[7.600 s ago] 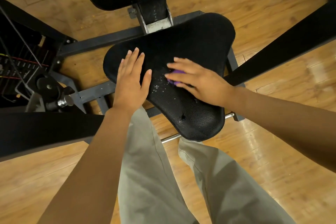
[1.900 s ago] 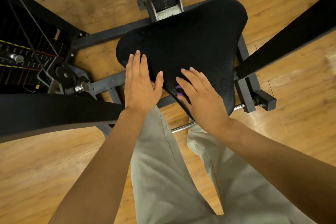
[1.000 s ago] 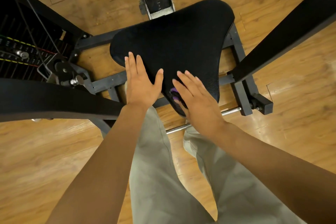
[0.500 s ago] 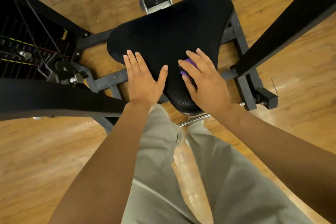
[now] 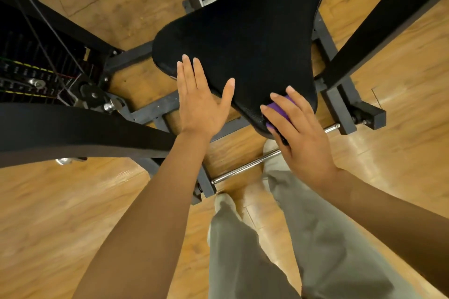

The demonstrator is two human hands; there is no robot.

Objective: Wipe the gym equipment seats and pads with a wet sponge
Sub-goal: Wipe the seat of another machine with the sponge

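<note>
- The right hand (image 5: pixel 301 133) forms the grip: its fingers lie spread and nearly straight over the purple sponge (image 5: pixel 279 110), pressing it flat against the near right corner of the seat, with the thumb alongside the sponge's near edge.
- The wooden floor (image 5: pixel 60 226) fills the scene beneath everything, glossy planks with light glare on the right side.
- The black seat pad (image 5: pixel 243 31), a rounded triangular cushion, sits in the middle, widest at the far side and narrowing toward the near edge where both hands meet it.
- A dark frame arm (image 5: pixel 60 128) crosses the left side low and near, passing just beside the left forearm; another dark bar (image 5: pixel 388 12) slants across the far right.
- The person's grey trousers (image 5: pixel 315 250) occupy the near centre, legs standing just short of the seat.
- The grey steel base frame (image 5: pixel 340 94) supports the seat from below, showing at its right and left edges.
- The weight stack (image 5: pixel 29 73) with its cables stands at the far left, well apart from the sponge.
- The left hand (image 5: pixel 201 102) rests flat on the seat's near left edge, fingers straight and close together, thumb splayed out toward the right.
- A chrome rod (image 5: pixel 243 167) runs under the near tip of the seat, between the frame pieces.
- The sponge shows only as purple slivers between the right hand's fingers.
</note>
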